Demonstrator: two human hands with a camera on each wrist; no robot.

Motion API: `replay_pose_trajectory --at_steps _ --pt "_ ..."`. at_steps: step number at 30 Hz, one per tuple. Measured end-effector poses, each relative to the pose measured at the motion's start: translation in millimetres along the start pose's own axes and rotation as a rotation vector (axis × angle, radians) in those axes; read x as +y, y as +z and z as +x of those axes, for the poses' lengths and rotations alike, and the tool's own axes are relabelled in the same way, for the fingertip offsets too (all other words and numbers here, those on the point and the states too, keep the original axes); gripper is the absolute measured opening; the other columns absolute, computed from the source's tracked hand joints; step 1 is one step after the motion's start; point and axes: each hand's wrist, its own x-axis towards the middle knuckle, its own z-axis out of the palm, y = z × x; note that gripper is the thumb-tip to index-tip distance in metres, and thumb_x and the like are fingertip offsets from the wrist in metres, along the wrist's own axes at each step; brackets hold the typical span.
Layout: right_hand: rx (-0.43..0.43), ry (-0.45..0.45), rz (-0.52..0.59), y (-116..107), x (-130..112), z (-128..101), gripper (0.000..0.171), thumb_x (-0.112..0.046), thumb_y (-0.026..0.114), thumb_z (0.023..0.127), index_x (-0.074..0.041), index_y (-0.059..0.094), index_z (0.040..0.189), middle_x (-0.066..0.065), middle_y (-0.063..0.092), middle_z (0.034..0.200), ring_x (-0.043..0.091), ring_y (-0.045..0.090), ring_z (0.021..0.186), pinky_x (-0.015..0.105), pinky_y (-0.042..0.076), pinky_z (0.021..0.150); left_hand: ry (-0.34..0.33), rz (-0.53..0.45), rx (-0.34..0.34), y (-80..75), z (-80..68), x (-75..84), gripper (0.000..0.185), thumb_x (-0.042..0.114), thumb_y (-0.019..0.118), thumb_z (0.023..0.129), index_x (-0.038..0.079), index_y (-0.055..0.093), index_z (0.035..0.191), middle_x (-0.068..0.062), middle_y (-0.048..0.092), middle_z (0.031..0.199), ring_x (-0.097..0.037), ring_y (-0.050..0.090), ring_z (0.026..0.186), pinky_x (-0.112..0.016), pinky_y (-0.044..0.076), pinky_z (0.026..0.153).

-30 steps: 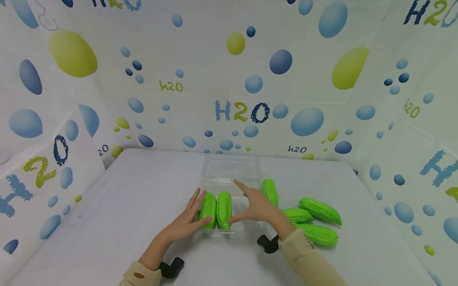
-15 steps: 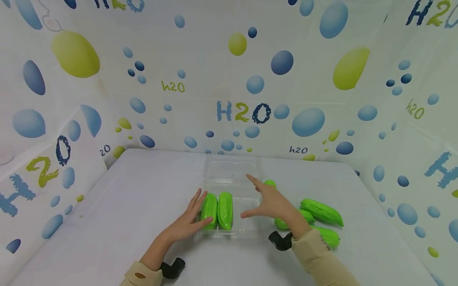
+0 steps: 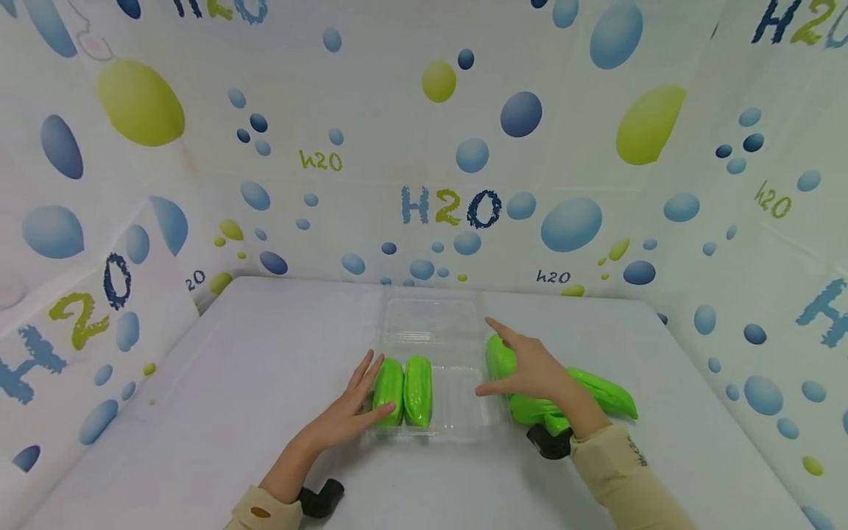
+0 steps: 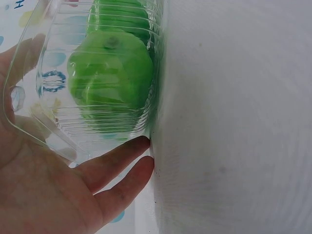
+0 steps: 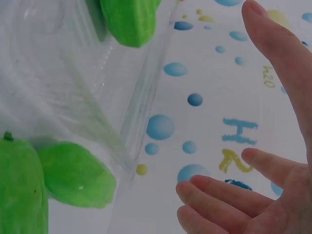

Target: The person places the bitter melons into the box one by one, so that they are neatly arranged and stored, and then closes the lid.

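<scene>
A clear plastic clamshell box (image 3: 458, 401) lies open on the white table, its lid (image 3: 430, 311) folded back. Two green bitter gourds (image 3: 387, 389) (image 3: 418, 390) lie side by side in its left half. My left hand (image 3: 358, 403) rests with straight fingers against the box's left side; in the left wrist view the palm (image 4: 58, 190) touches the clear wall (image 4: 53, 131) with a gourd (image 4: 111, 73) behind it. My right hand (image 3: 525, 369) hovers open, fingers spread, over a loose gourd (image 3: 498, 352) just right of the box. It holds nothing; its fingers (image 5: 229, 195) are spread.
More loose green gourds (image 3: 604, 391) (image 3: 530, 409) lie on the table (image 3: 252, 383) right of the box, partly under my right wrist. Printed bubble-pattern walls (image 3: 464, 184) enclose the table at the back and both sides.
My right hand has moved rightward from over the box's right half to above the loose gourds. My left hand and the two boxed gourds have stayed put.
</scene>
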Motion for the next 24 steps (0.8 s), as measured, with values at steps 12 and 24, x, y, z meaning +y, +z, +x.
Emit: replay_pose_trajectory --at_steps 12,24 --pt "0.039 0.028 -0.024 -8 24 -9 0.109 -0.055 0.078 0.060 -0.014 0.024 0.146 0.014 0.035 0.143 0.036 0.043 0.122 0.052 0.038 0.093 -0.006 0.020 0.003 -0.5 -0.2 1.0 0.081 0.035 0.056 0.091 0.017 0.002 0.148 -0.011 -0.011 0.152 -0.036 0.000 0.137 -0.063 0.020 0.099" --pt "0.097 0.025 -0.027 -21 44 -21 0.109 -0.056 0.077 0.061 -0.014 0.023 0.146 0.016 0.033 0.143 0.037 0.043 0.121 0.055 0.037 0.093 -0.009 0.024 0.004 0.1 -0.1 -1.2 0.081 0.037 0.055 0.091 0.018 0.001 0.148 -0.011 -0.011 0.152 -0.037 0.001 0.137 -0.064 0.020 0.098"
